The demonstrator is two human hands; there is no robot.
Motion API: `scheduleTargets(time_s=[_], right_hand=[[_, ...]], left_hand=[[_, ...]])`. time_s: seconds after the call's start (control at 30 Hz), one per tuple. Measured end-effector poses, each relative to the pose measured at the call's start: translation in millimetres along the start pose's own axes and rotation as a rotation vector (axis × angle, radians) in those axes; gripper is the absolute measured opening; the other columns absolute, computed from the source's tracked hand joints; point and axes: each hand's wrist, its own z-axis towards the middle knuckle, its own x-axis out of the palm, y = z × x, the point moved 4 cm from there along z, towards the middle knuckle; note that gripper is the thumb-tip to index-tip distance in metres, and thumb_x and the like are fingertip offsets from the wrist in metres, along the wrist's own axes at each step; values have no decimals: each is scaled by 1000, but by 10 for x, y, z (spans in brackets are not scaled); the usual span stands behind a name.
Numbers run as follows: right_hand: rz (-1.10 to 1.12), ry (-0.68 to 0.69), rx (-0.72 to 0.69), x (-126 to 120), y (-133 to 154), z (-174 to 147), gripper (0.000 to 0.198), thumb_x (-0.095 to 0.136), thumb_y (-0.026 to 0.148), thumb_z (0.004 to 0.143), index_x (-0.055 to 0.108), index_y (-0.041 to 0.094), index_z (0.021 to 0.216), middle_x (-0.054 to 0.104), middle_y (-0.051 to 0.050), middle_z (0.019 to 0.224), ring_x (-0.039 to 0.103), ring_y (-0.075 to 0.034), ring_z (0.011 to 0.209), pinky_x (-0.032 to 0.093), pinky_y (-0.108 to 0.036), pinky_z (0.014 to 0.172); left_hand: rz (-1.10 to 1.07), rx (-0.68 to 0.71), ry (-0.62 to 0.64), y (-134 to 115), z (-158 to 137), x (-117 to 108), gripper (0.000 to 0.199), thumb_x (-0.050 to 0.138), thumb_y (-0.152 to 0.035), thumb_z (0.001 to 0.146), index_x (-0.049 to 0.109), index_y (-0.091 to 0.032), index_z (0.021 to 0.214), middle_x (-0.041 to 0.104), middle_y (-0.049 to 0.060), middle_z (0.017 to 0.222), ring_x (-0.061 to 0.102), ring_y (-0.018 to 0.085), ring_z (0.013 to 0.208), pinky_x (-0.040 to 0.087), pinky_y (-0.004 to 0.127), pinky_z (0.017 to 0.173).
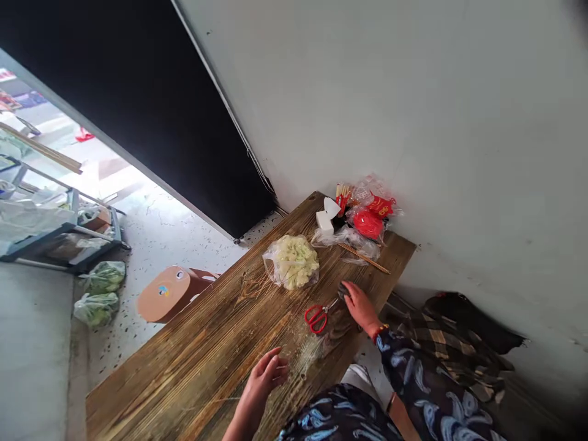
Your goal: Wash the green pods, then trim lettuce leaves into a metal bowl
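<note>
My right hand (pixel 362 307) has its fingers closed over a small dark object (pixel 342 290) on the wooden table (pixel 193 361); its kind cannot be made out. Red-handled scissors (pixel 316 318) lie just left of that hand, blades pointing toward the dark object. My left hand (pixel 265 375) is above the near part of the table, fingers loosely stretched and apart, with nothing in it. Farther back, pale cauliflower florets (pixel 296 260) sit in a clear plastic bag. Thin sticks (pixel 263 283) lie beside the bag.
Near the wall are clear plastic bags (pixel 356 240), a red bundle (pixel 368 223), a white tissue pack (pixel 324 222), chopsticks in red wrappers (pixel 342 197) and long wooden sticks (pixel 367 258). A brown stool-like box (pixel 168 294) and bagged greens (pixel 103 277) stand on the floor left.
</note>
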Motion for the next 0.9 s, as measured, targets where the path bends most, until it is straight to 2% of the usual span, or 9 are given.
scheduleTargets(time_s=[0.1, 0.2, 0.3, 0.37, 0.43, 0.53, 0.7, 0.8, 0.9], right_hand=[[-112, -34, 100, 172, 106, 121, 50, 48, 17, 88, 56, 13, 137, 49, -20, 146, 42, -33, 139, 36, -57, 114], [-149, 29, 45, 616, 360, -272, 58, 47, 5, 80, 57, 13, 137, 43, -19, 152, 32, -34, 146, 33, -55, 117], [-84, 194, -101, 970, 520, -741, 67, 38, -3, 76, 62, 23, 134, 52, -9, 147, 41, -23, 142, 37, -45, 117], [-35, 257, -126, 996, 492, -867, 67, 36, -1, 76, 64, 24, 131, 59, -7, 139, 51, -20, 133, 40, -43, 116], [-14, 222, -77, 861, 377, -796, 63, 35, 3, 78, 63, 22, 131, 62, -8, 135, 56, -20, 127, 43, -43, 114], [13, 104, 9, 568, 168, -474, 58, 36, 9, 81, 62, 19, 132, 64, -11, 131, 58, -22, 125, 46, -46, 111], [120, 111, 10, 343, -25, 25, 52, 42, 17, 83, 61, 19, 131, 64, -11, 131, 60, -25, 123, 47, -48, 109], [160, 165, 16, 324, -49, 177, 51, 42, 16, 82, 63, 21, 129, 66, -11, 129, 62, -25, 122, 48, -48, 108], [198, 187, 35, 313, -54, 280, 52, 42, 15, 81, 64, 21, 128, 66, -11, 129, 62, -25, 121, 48, -48, 108]], left_hand=[[-48, 1, -15, 140, -35, -206, 73, 81, -68, 55, 69, -19, 107, 72, 7, 85, 68, 18, 72, 52, 29, 68], [-79, 3, -13, 269, -55, -378, 73, 80, -69, 55, 69, -19, 106, 72, 6, 84, 67, 17, 70, 50, 28, 66], [-92, 22, -23, 296, -21, -501, 73, 78, -70, 57, 68, -17, 106, 71, 7, 83, 66, 17, 69, 49, 28, 64], [-87, 67, -49, 197, 36, -553, 71, 77, -68, 60, 66, -16, 107, 70, 6, 82, 65, 16, 68, 49, 28, 64], [-74, 141, -78, -11, 120, -570, 69, 75, -66, 63, 65, -16, 109, 69, 5, 81, 64, 16, 69, 49, 28, 66], [2, 282, -117, -482, 295, -502, 66, 74, -61, 66, 63, -15, 112, 66, 3, 82, 63, 17, 72, 50, 29, 67], [180, 541, -293, -1405, 723, -117, 60, 77, -49, 67, 63, -17, 116, 63, 8, 101, 63, 17, 80, 52, 32, 75], [257, 546, -332, -1829, 1059, 252, 66, 80, -40, 66, 60, -17, 124, 61, 11, 110, 63, 16, 78, 52, 33, 77], [253, 437, -352, -2053, 1369, 578, 73, 80, -37, 68, 54, -16, 133, 64, 7, 96, 60, 14, 72, 50, 28, 69]])
